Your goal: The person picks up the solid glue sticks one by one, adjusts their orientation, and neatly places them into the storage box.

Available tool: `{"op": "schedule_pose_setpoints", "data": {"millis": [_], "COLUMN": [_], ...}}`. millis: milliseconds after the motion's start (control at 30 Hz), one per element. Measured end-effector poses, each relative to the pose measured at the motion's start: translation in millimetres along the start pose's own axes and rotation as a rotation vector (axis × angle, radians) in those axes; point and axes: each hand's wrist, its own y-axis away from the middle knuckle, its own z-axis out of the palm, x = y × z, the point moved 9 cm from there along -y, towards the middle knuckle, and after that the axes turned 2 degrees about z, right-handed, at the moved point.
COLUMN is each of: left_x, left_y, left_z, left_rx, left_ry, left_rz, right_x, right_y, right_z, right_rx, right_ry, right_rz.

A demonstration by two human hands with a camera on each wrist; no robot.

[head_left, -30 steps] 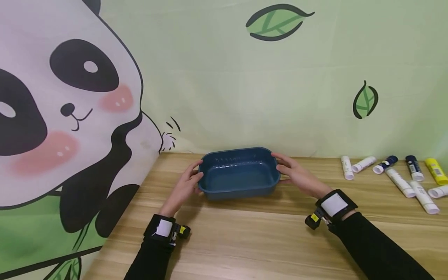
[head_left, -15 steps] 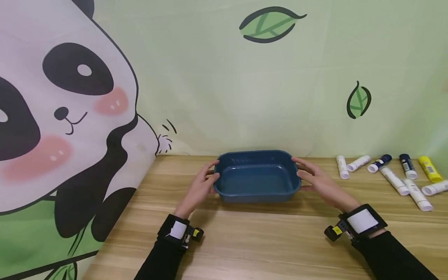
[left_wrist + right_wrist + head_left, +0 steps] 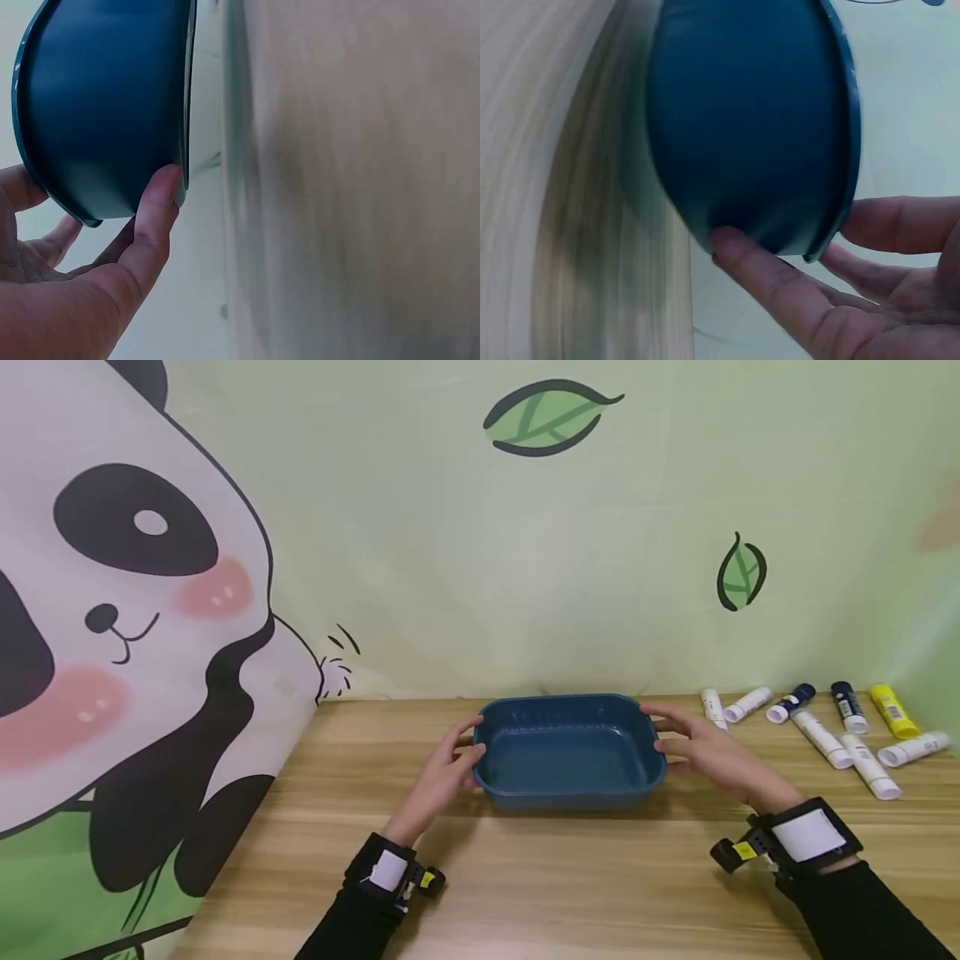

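A wood-grain tabletop point(image 3: 570, 885) runs back to a pale green wall sheet point(image 3: 420, 568), printed with a big panda point(image 3: 165, 677) at left and two leaves point(image 3: 547, 418). At the right lie five white tubes point(image 3: 822, 739), two dark blue tubes point(image 3: 849, 707) and a yellow tube point(image 3: 894, 711). The person's right grip point(image 3: 712, 756) sits between them and the blue tub point(image 3: 570, 800), partly covering the leftmost white one. Right grip and left grip point(image 3: 438, 772) each hold an end, thumb and fingers parted around it; the left wrist view shows a gap beneath the tub.
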Motion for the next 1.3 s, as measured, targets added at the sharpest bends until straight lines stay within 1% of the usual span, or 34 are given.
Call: {"op": "schedule_pose_setpoints", "data": {"millis": [67, 200, 333, 500, 633, 900, 1300], "left_x": [-2.3, -4.4, -3.5, -1.3, -2.8, -7.8, -14.3], "left_y": [1.5, 1.7, -2.6, -6.7, -6.7, -4.3, -5.5], "left_z": [2.9, 8.2, 11.8, 17.1, 20.6, 22.6, 25.9], "left_rx": [-0.006, -0.021, -0.033, -0.064, -0.084, -0.077, -0.089], "left_ry": [0.008, 0.035, 0.048, 0.033, 0.042, 0.051, 0.05], "left_rz": [0.001, -0.001, -0.001, -0.003, -0.022, -0.045, -0.068], "right_x": [1, 1, -1, -1, 1, 7, 10], "right_y": [0, 2, 5, 8, 8, 8, 8], "right_z": [-0.8, -6.5, -14.5, -20.4, -21.3, -19.2, -18.6], "right_rx": [-0.012, -0.02, -0.025, -0.041, -0.05, -0.056, -0.06], "right_ry": [0.009, 0.02, 0.04, 0.067, 0.063, 0.05, 0.049], "right_rz": [0.013, 0.008, 0.006, 0.023, 0.038, 0.069, 0.073]}}
